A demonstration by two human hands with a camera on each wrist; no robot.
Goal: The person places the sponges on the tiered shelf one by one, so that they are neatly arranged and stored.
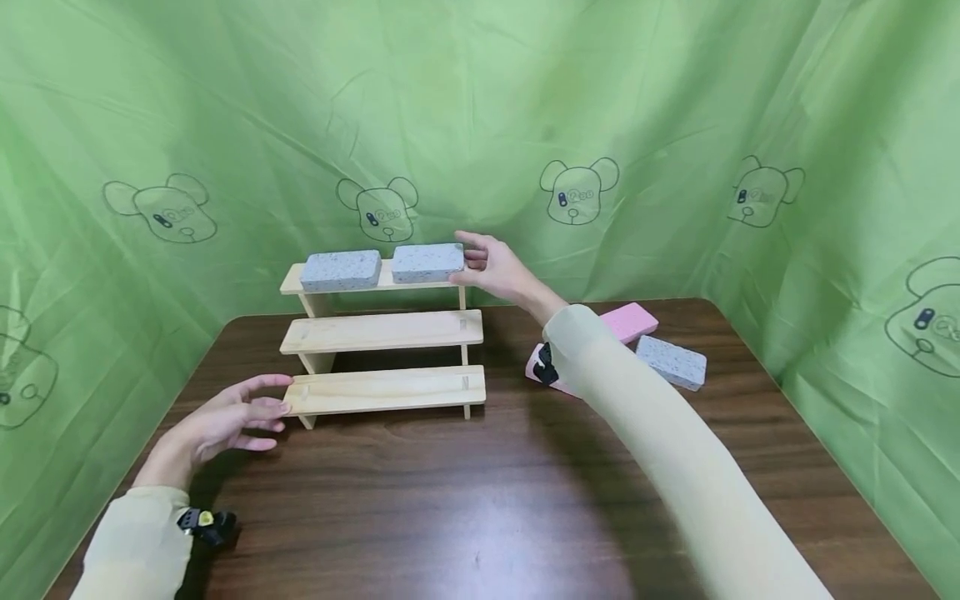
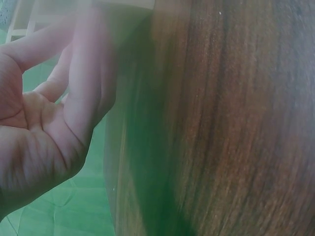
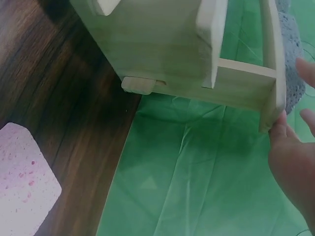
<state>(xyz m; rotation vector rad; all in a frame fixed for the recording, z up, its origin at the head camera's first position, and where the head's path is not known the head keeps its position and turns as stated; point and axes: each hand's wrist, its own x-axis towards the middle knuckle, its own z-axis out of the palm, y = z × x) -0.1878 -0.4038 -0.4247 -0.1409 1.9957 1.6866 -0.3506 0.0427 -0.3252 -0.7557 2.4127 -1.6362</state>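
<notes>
A three-tier wooden shelf stand (image 1: 384, 332) stands on the table. Two grey speckled sponges, a left one (image 1: 341, 271) and a right one (image 1: 427, 262), lie side by side on its top tier. My right hand (image 1: 495, 268) is at the right end of that tier, fingers spread around the end of the right sponge. In the right wrist view, a fingertip (image 3: 278, 126) touches the shelf's end. My left hand (image 1: 217, 421) is beside the bottom tier's left end, fingertips touching the board with the fingers loosely extended. Blur hides that contact in the left wrist view.
Right of the stand, partly behind my right sleeve, lie pink sponges (image 1: 630, 322) and another grey sponge (image 1: 671, 362). The brown wooden table (image 1: 390, 517) is surrounded at the back and sides by green cloth (image 1: 480, 100) printed with bear-head outlines.
</notes>
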